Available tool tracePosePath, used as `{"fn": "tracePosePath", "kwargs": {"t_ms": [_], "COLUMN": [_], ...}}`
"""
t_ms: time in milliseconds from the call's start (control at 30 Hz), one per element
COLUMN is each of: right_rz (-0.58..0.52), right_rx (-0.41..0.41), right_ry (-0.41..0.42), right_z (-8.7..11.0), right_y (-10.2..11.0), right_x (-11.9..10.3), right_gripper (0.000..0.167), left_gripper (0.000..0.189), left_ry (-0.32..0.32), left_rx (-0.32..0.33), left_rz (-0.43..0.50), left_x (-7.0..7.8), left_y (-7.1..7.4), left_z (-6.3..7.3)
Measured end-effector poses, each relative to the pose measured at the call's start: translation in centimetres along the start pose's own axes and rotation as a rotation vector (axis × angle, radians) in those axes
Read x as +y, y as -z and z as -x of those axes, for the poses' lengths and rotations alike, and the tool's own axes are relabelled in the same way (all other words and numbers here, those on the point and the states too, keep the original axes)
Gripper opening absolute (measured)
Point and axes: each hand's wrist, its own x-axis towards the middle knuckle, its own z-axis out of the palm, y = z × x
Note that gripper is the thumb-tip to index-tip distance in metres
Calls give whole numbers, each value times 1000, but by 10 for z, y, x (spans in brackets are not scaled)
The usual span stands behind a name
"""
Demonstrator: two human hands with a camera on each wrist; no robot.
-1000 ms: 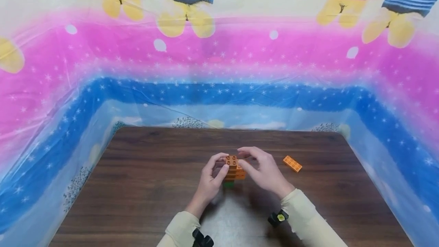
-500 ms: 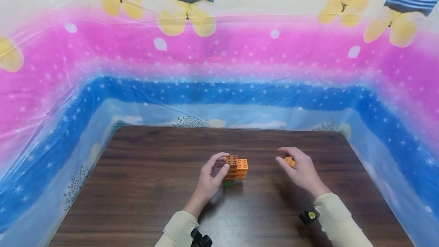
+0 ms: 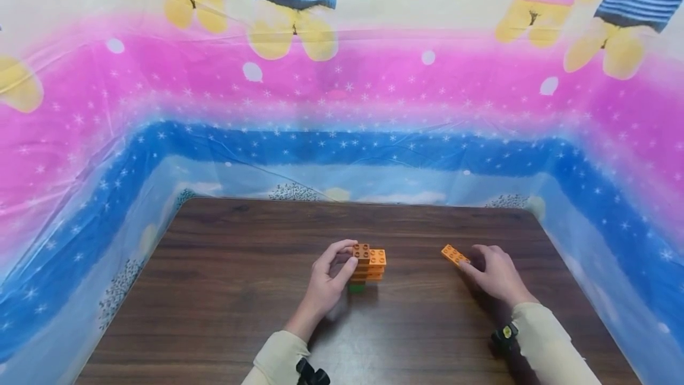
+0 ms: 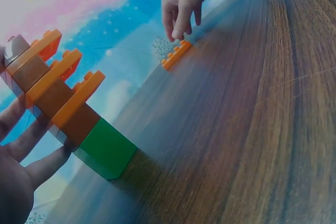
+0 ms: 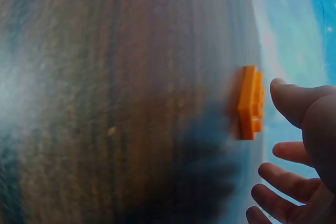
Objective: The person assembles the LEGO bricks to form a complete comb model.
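Observation:
My left hand (image 3: 326, 275) grips a tower of toy building bricks near the table's middle, thumb in front and fingers behind. A green brick (image 4: 107, 149) forms its base. Above that, brown bricks (image 4: 81, 124) alternate with orange flat bricks (image 4: 79, 98) that jut out to one side. A brown brick (image 3: 361, 252) tops the tower, which stands upright. Off to the right, a loose orange flat brick (image 3: 454, 253) lies studs up on the table. My right hand (image 3: 499, 275) hovers at its near end, thumb and fingers spread; the right wrist view (image 5: 248, 106) shows a gap between them.
The brown wood-grain table (image 3: 256, 236) carries the tower and the loose brick. A patterned pink and blue cloth (image 3: 342, 147) hangs beyond its back and side edges. Each wrist wears a small black device (image 3: 504, 335).
My right hand has left the tower, passed over the loose orange flat brick and moved right to its near end. That brick lies about where it was. My left hand keeps its grip.

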Motion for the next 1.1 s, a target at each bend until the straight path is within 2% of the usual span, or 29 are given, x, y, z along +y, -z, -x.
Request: {"fn": "tracePosePath", "kwargs": {"t_ms": [100, 333, 700, 1100], "right_rz": [-6, 23, 56, 61], "right_rx": [-10, -2, 10, 28], "right_ry": [-10, 23, 14, 14], "right_z": [0, -6, -10, -9], "right_y": [-6, -14, -18, -22], "right_x": [4, 8, -1, 0], "right_gripper": [68, 64, 47, 44], "left_gripper": [33, 33, 32, 33], "left_ry": [8, 6, -2, -2], "left_rx": [-1, 1, -15, -11], "left_rz": [-5, 0, 13, 14], "left_x": [0, 0, -1, -2], "left_y": [0, 1, 2, 2], "left_z": [0, 0, 0, 0]}}
